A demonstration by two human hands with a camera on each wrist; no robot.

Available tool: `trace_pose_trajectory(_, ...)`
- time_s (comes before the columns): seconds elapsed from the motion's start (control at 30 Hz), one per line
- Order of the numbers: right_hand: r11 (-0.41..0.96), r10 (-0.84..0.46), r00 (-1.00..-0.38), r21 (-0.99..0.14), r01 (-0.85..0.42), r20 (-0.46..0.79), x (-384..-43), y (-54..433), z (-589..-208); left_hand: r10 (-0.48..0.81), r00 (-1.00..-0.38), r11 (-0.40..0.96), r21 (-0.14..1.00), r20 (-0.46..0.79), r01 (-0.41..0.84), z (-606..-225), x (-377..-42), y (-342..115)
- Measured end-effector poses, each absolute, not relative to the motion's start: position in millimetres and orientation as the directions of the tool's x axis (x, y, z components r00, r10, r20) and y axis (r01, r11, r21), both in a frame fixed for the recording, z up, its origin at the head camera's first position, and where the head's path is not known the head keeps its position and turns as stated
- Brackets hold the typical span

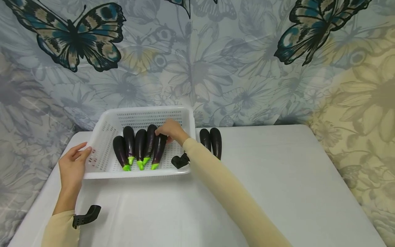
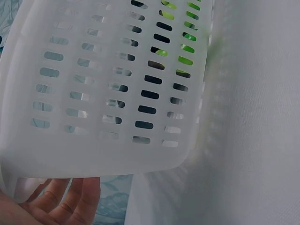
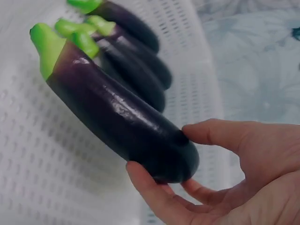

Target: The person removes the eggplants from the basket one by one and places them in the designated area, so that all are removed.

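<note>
A white perforated plastic basket (image 1: 139,175) stands at the back left of the table. My left hand (image 1: 72,168) grips its left rim; in the left wrist view the fingers (image 2: 86,199) curl under the end of the basket. Inside, my right hand (image 1: 171,129) holds the rightmost eggplant (image 1: 158,151) by its dark rounded end. The right wrist view shows thumb and fingers on either side of that eggplant (image 3: 117,112), its bright green stem end pointing away from the palm. Several other eggplants (image 1: 140,145) lie side by side to its left, green ends toward the front.
Two more eggplants (image 1: 216,142) lie on the white table (image 1: 277,178) just right of the basket, partly hidden by the right sleeve (image 1: 228,185). Butterfly-patterned fabric (image 1: 200,68) hangs behind the table. A black wrist mount (image 1: 87,216) sticks out from the left sleeve.
</note>
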State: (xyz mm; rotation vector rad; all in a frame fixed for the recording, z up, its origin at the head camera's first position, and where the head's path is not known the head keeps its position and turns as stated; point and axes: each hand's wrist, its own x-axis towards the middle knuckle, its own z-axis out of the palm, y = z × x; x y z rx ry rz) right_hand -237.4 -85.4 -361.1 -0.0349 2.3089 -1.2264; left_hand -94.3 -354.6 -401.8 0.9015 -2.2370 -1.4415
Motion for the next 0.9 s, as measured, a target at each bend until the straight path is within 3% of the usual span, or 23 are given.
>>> trace_pose_trajectory(0.33, 0.434, -0.475, -0.830, -0.898, 0.067, -0.292, -239.3, -57.1, -332.3, -0.662, -0.748, 0.317, 0.887, -0.045, -0.334, -402.4, -92.3, -356.2)
trace_pose_trajectory(0.9, 0.326, -0.478, -0.856, -0.945, 0.037, -0.198, -243.0, -0.9, -305.3, -0.664, -0.745, 0.312, 0.885, -0.058, -0.347, -400.6, -92.8, -357.4)
